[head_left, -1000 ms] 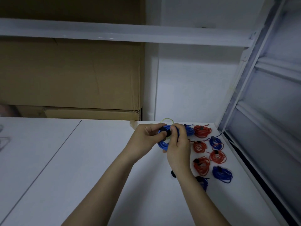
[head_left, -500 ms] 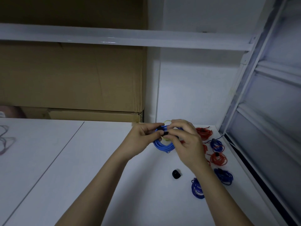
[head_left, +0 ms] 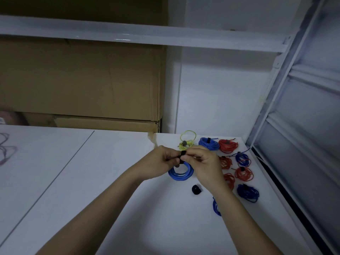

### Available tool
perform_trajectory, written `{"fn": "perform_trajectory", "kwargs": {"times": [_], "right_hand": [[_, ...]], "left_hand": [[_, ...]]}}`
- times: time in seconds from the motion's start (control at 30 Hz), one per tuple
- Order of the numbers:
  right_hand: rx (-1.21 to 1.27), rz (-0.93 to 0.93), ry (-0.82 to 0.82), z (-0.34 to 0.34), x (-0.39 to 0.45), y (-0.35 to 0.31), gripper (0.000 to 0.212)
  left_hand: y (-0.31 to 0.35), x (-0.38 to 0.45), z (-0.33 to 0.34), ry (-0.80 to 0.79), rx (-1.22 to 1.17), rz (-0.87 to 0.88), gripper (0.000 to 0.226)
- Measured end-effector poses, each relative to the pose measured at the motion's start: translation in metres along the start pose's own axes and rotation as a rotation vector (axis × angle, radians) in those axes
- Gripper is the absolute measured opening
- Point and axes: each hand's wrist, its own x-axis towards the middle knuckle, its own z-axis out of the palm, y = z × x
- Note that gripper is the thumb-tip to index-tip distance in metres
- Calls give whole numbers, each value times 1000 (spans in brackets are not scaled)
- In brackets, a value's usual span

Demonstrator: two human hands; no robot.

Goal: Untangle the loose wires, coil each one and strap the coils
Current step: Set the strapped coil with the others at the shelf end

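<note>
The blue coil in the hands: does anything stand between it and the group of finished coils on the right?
Partly. The right hand itself lies between the blue coil and the strapped coils. A black strap roll sits on the table just right of and nearer than the coil. Both hands, the left hand included, pinch the black strap.

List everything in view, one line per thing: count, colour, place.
blue coil in hand: 1, blue, held above the table, black strap at its top
yellow coil: 1, far edge
blue coils on the table: 4 visible, right side
red coils: 4 visible, right side
strap roll: 1, black, below the hands
loose wires: tangle, far left
cardboard boxes: brown, behind the table
left hand: fingers pinch the strap
right hand: fingers pinch the strap
</note>
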Motion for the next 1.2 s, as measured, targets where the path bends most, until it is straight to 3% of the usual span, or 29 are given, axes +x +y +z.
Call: {"fn": "perform_trajectory", "kwargs": {"times": [0.1,0.23,0.37,0.57,0.63,0.73,0.87,0.93,1.2], "right_hand": [[33,26,9,1,-2,0,28],[133,153,-19,0,-4,2,20],[142,229,-52,-1,-5,2,22],[239,311,-119,-9,-4,-6,18],[215,289,-137,-10,-3,-8,16],[118,172,-85,-5,-6,-7,31],[-215,-297,9,-4,-9,-4,17],[-287,-410,16,-7,-8,-1,21],[-180,-295,-239,-20,-3,-2,30]], "left_hand": [[4,-2,1,-14,-7,4,19],[6,-4,1,-25,141,48,19],[4,-5,3,-10,201,24,61],[2,-12,8,40,173,91,74],[1,-14,9,82,176,139,78],[4,-15,8,118,171,157,83],[11,-17,3,151,129,157,93],[12,-18,4,179,88,170,99],[17,-22,4,292,-93,236,119]]}}
